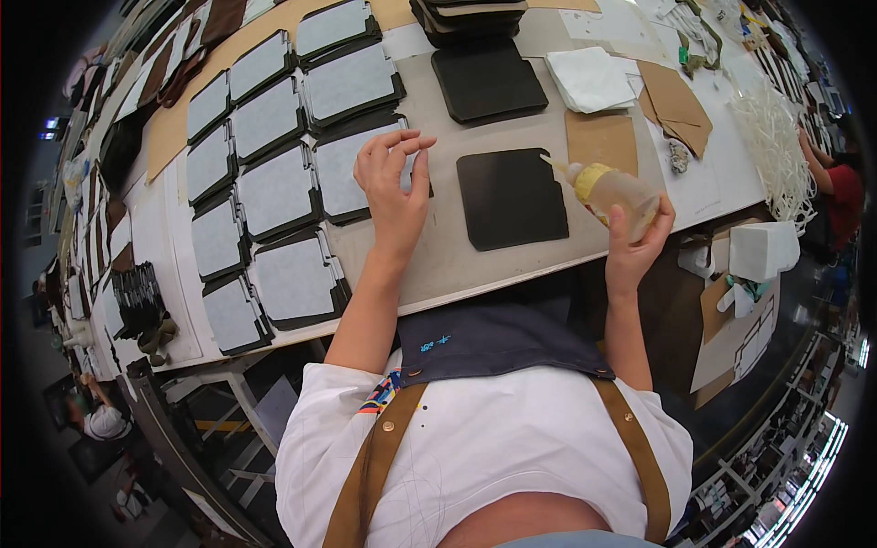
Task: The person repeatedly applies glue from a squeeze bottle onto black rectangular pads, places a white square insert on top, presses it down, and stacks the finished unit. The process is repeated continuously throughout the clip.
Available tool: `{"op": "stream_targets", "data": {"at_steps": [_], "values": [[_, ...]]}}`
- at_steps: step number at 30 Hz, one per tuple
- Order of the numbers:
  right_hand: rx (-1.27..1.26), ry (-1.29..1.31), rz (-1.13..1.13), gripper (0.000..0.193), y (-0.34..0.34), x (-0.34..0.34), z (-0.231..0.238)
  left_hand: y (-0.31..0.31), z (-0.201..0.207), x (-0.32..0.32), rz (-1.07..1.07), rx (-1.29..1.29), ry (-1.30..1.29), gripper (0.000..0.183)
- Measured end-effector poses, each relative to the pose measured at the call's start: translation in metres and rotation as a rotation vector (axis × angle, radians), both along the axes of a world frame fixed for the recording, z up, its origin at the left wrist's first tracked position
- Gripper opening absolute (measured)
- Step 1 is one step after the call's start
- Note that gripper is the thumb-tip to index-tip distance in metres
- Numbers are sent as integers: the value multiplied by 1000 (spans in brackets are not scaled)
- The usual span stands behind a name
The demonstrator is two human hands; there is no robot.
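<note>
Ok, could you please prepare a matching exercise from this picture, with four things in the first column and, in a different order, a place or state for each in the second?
Things:
1. squeeze bottle
2. left hand
3. strips
4. pale-topped stacks

Places and states:
A. off-white and tangled, at the right end of the table
B. set out in rows on the table's left part
C. tilted, gripped by the right hand
D. raised, with nothing visible in its grasp

Right pairs: 1-C, 2-D, 3-A, 4-B
</note>
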State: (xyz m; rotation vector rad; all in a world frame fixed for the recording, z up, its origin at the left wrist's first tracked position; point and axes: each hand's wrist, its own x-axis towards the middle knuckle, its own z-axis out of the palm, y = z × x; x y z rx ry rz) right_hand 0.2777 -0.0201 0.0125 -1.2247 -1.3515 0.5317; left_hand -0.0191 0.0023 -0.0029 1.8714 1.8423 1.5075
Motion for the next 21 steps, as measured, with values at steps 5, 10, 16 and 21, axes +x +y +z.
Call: {"op": "stream_targets", "data": {"at_steps": [5,10,16,21], "values": [[42,20,108,55,1,-15,7,0,1,0,1,5,-1,15],[65,-9,173,56,2,-29,7,-2,4,-1,9,-14,16,16],[77,-32,258,60,2,-45,5,-2,3,-2,18,6,5,16],[85,-29,327,62,3,-61,4,-2,4,-2,24,10,0,16]]}}
